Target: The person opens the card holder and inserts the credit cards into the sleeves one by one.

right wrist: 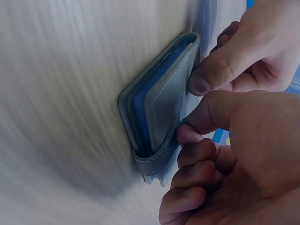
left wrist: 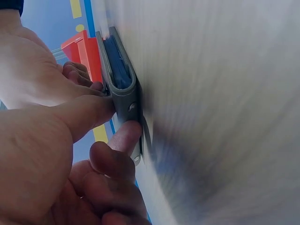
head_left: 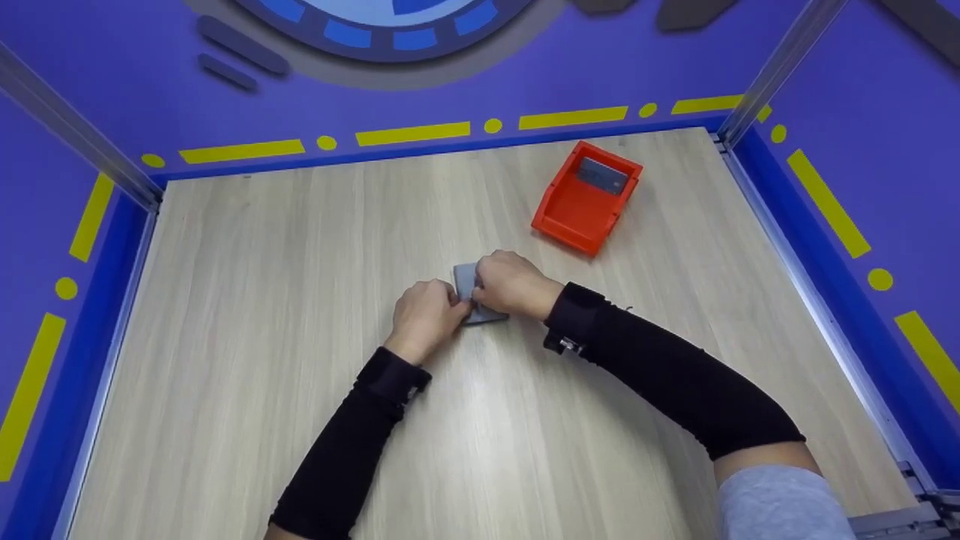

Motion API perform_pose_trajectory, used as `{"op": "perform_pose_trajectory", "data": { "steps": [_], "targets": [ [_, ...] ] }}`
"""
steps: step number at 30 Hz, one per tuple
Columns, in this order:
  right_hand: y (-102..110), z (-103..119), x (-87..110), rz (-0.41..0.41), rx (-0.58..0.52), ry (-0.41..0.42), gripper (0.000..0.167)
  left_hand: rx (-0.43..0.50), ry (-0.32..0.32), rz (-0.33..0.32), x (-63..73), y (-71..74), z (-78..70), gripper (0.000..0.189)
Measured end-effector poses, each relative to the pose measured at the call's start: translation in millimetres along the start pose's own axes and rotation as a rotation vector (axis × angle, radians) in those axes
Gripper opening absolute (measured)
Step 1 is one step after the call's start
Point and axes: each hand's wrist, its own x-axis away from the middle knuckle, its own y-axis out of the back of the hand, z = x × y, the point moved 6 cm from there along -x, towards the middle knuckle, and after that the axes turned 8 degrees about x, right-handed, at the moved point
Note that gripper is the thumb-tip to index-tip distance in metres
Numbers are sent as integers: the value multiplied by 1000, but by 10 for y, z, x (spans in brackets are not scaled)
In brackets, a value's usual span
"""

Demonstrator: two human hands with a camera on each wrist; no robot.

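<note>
A grey card holder (head_left: 464, 277) with stitched edges and blue sleeves inside lies on the table between the hands. In the right wrist view, its strap (right wrist: 157, 161) wraps across one end of the closed cover. The left hand (head_left: 427, 315) holds the card holder from the near left side, its thumb on the cover and its index finger at the edge with a metal snap (left wrist: 132, 107). From the right, the right hand (head_left: 514, 285) pinches the strap between thumb and index finger. Both hands hide much of the card holder in the head view.
Behind and right of the hands stands a red open bin (head_left: 574, 217) with a dark grey card (head_left: 602, 176) leaning at its back end. Purple-blue panels (head_left: 420, 97) with metal corner posts border the light wooden tabletop (head_left: 285, 255) at the back and sides.
</note>
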Motion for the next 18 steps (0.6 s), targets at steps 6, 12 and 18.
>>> {"op": "perform_pose_trajectory", "data": {
  "steps": [6,12,18],
  "targets": [
    [2,58,-6,0,53,14,17,-1,-4,-6,1,8,-17,49],
    [3,115,-2,3,92,24,13,-5,-8,-6,-3,-5,-7,46],
    [-4,147,-9,26,112,21,16,-7,-4,-5,-8,-9,3,47]
  ]
}}
